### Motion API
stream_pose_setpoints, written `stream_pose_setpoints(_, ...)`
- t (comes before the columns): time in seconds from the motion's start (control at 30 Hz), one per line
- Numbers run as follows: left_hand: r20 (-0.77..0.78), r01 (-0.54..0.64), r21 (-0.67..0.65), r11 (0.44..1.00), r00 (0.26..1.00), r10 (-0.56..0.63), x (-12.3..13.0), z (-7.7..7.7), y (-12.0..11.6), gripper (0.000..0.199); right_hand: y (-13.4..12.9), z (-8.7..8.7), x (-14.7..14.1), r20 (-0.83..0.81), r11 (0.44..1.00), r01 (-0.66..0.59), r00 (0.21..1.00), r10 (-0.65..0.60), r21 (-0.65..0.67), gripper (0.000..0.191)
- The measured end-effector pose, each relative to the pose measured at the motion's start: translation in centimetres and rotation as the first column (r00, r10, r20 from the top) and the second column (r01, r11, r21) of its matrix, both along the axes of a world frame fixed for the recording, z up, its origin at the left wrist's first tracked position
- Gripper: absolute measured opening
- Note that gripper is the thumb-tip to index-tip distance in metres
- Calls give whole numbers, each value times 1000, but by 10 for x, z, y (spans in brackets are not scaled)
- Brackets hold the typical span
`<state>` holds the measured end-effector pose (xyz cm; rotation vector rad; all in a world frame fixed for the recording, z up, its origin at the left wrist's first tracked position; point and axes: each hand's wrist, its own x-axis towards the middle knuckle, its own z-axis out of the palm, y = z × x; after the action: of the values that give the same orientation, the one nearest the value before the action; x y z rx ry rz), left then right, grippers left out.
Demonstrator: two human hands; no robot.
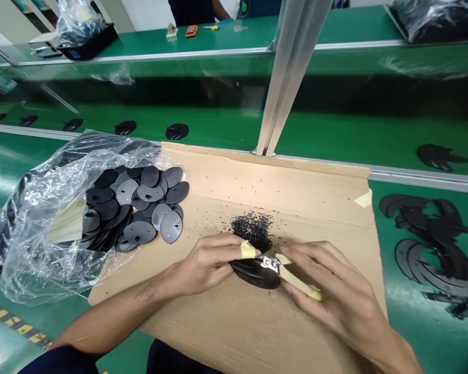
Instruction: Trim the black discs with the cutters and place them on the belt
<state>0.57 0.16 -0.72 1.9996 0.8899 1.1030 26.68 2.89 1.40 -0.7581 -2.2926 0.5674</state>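
Note:
Near the middle of the cardboard sheet, my left hand holds a black oval part, with yellow tape round one fingertip. My right hand is closed on pliers with yellow-wrapped handles. The metal jaws of the pliers are at the upper edge of the black part, close to my left fingertips. Just beyond lies a pile of small black bits, some scattered around it. What the jaws grip is too small to tell.
At the left, a clear plastic bag spills black discs onto the cardboard. Black curved parts lie on the green table at the right. A metal post rises behind the cardboard. A person stands beyond the far shelf.

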Motion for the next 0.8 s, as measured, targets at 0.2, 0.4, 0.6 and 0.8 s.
stream_pose_setpoints(0.2, -5, -3, -1, 1000, 1000, 3, -1, -1, -1, 48, 0, 0, 0, 14, 1000, -7, 1000, 6, 5, 56)
stream_pose_setpoints(0.4, 17, 15, 37, 999, 1000, -15, -1, 0, 1, 48, -1, -3, 0, 37, 999, 1, 999, -3, 51, 53)
stream_pose_setpoints(0.6, 6, 46, 51, 998, 999, -47, 0, 3, 3, 46, -7, -3, 2, 57, 993, -15, 998, 9, 115, 45)
stream_pose_setpoints(0.8, -61, -14, 45, 999, 998, 17, -3, 1, 3, 42, -3, -4, 0, -1, 996, 1, 1000, -1, 93, 43)
